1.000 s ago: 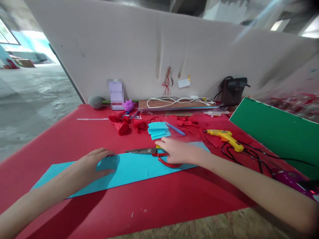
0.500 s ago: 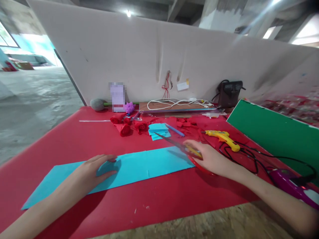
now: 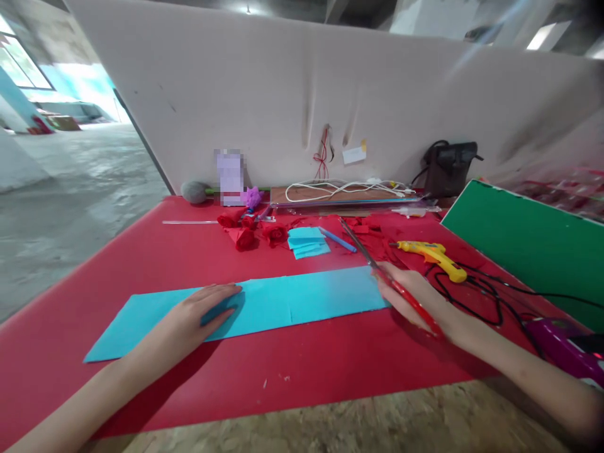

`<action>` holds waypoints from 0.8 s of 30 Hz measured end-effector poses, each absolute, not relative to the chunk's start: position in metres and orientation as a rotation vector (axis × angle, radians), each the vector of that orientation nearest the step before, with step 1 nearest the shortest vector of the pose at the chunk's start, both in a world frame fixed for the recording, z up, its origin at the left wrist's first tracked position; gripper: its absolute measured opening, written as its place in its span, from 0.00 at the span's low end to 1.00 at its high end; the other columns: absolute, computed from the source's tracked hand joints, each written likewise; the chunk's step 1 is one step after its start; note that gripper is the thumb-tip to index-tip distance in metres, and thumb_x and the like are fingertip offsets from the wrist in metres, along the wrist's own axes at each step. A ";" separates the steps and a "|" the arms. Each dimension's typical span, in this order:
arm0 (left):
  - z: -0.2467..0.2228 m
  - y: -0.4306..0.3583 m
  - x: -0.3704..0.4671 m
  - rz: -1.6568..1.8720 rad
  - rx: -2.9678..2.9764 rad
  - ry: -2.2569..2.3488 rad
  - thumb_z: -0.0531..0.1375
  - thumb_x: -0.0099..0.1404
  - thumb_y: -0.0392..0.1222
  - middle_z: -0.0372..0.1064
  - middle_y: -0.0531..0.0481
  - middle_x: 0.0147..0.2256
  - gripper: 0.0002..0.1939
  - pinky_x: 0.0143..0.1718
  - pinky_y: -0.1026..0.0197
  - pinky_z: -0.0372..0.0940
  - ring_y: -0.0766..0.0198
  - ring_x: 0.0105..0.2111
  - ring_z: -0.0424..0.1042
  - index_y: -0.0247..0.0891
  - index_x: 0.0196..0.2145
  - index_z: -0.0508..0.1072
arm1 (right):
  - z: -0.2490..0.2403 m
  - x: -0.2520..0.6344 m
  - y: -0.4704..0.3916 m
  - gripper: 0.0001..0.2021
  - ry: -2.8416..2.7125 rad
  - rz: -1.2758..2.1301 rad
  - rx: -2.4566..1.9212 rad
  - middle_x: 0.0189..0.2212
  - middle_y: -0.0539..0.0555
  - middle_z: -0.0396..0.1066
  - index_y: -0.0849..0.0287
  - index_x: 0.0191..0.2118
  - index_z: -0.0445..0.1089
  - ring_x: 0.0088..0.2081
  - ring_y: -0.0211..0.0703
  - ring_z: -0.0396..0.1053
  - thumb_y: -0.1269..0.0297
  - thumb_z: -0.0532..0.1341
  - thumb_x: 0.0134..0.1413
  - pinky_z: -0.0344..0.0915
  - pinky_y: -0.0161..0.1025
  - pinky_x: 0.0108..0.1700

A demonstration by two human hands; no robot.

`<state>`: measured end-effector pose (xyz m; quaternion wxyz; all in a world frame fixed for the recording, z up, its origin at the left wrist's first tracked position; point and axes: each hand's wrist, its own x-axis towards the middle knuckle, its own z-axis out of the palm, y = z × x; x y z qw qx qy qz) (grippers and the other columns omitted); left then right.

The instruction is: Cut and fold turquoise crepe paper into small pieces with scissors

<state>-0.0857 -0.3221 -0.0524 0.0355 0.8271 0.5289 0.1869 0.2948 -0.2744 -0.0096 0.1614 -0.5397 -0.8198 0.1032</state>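
Note:
A long strip of light blue paper (image 3: 274, 305) lies across the red table covering. My left hand (image 3: 202, 314) rests on its left half, with thumb and fingers apart. At the strip's right end, my right hand (image 3: 408, 292) is closed around scissors (image 3: 406, 296) with red handles. Their blades look closed and point away from me, up toward the back of the table. Beyond the strip sits a small stack of cut blue paper pieces (image 3: 307, 242), with a blue pen (image 3: 338, 240) beside it.
Red paper roses (image 3: 243, 238) and red scraps lie behind the strip. On the right are a yellow glue gun (image 3: 436, 257), black cables, a purple device (image 3: 561, 346) and a green board (image 3: 528, 245). A white cable (image 3: 330, 189) and a dark bag (image 3: 450, 170) stand along the back panel.
The scissors have turned in my right hand, from pointing left to pointing away from me. My left hand and the strip appear shifted slightly right as the view moves.

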 end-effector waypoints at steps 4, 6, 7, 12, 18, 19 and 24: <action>-0.046 -0.321 -0.082 0.570 2.589 1.566 0.49 0.64 0.48 0.68 0.47 0.45 0.16 0.46 0.58 0.64 0.60 0.44 0.69 0.41 0.47 0.65 | -0.011 0.289 -0.262 0.10 -2.402 0.236 -1.578 0.23 0.54 0.71 0.57 0.39 0.64 0.29 0.45 0.71 0.66 0.50 0.51 0.58 0.34 0.28; -0.042 -0.316 -0.079 0.554 2.611 1.570 0.49 0.64 0.48 0.65 0.45 0.49 0.18 0.49 0.56 0.62 0.59 0.47 0.66 0.40 0.50 0.62 | -0.009 0.285 -0.259 0.10 -2.475 0.233 -1.561 0.23 0.54 0.71 0.56 0.39 0.65 0.28 0.45 0.71 0.64 0.51 0.51 0.56 0.33 0.26; -0.041 -0.313 -0.077 0.540 2.602 1.592 0.49 0.64 0.48 0.63 0.43 0.50 0.20 0.50 0.54 0.61 0.57 0.49 0.64 0.39 0.51 0.60 | -0.007 0.282 -0.258 0.11 -2.504 0.229 -1.552 0.23 0.54 0.71 0.56 0.39 0.66 0.28 0.45 0.71 0.63 0.51 0.52 0.56 0.33 0.26; -0.038 -0.297 -0.068 0.428 2.494 1.561 0.50 0.62 0.48 0.62 0.42 0.51 0.22 0.49 0.52 0.62 0.56 0.49 0.64 0.40 0.53 0.56 | 0.003 0.268 -0.249 0.12 -2.607 0.173 -1.559 0.30 0.55 0.73 0.54 0.40 0.68 0.32 0.46 0.71 0.63 0.52 0.51 0.56 0.33 0.28; -0.042 -0.298 -0.064 0.489 2.425 1.568 0.50 0.63 0.47 0.62 0.44 0.50 0.20 0.49 0.54 0.62 0.58 0.49 0.64 0.42 0.51 0.57 | 0.001 0.260 -0.227 0.14 -2.712 0.172 -1.493 0.35 0.55 0.73 0.51 0.44 0.67 0.35 0.47 0.70 0.62 0.51 0.52 0.58 0.34 0.30; -0.043 -0.298 -0.064 0.493 2.412 1.593 0.50 0.62 0.48 0.61 0.44 0.51 0.21 0.50 0.54 0.61 0.57 0.50 0.63 0.41 0.52 0.57 | 0.000 0.260 -0.225 0.15 -2.722 0.178 -1.482 0.35 0.55 0.73 0.52 0.45 0.67 0.36 0.46 0.70 0.63 0.52 0.52 0.58 0.34 0.31; -0.042 -0.298 -0.064 0.562 2.416 1.598 0.51 0.61 0.49 0.66 0.46 0.48 0.19 0.47 0.57 0.64 0.59 0.46 0.67 0.41 0.49 0.61 | -0.012 0.259 -0.220 0.15 -2.741 0.203 -1.429 0.38 0.55 0.72 0.54 0.44 0.67 0.38 0.45 0.69 0.65 0.51 0.52 0.58 0.34 0.32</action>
